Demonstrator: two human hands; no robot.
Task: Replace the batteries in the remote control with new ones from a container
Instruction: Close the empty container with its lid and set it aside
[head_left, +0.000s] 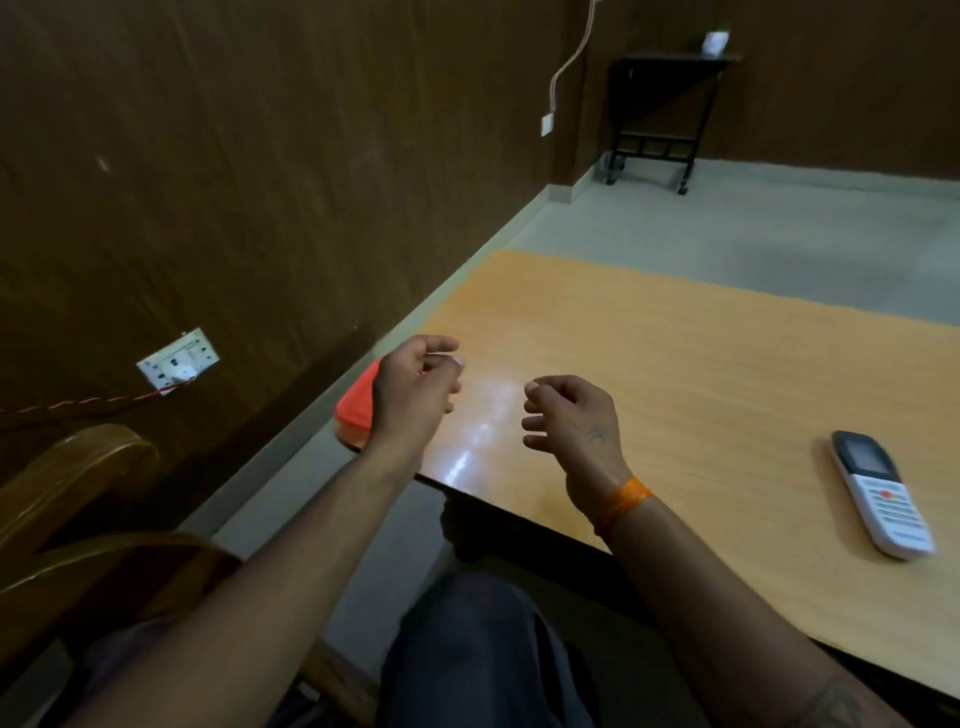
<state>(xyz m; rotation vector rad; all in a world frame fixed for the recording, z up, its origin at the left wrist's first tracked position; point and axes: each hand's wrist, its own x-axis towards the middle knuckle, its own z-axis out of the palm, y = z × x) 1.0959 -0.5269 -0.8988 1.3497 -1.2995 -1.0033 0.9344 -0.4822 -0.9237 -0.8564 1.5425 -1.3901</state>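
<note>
A white remote control (880, 493) with a small screen lies face up near the right edge of the wooden table (701, 364). An orange-red container (356, 402) sits at the table's near left corner, mostly hidden behind my left hand (415, 389). That hand hovers just above it with fingers loosely curled and nothing visible in them. My right hand (571, 421), with an orange thread on the wrist, hangs over the table's front edge, fingers curled and apart, empty. No batteries can be seen.
A brown wall runs along the left with a white socket plate (176, 361) and a red wire. A wooden chair arm (78, 467) is at lower left. A black metal stand (660, 114) stands far back on the grey floor.
</note>
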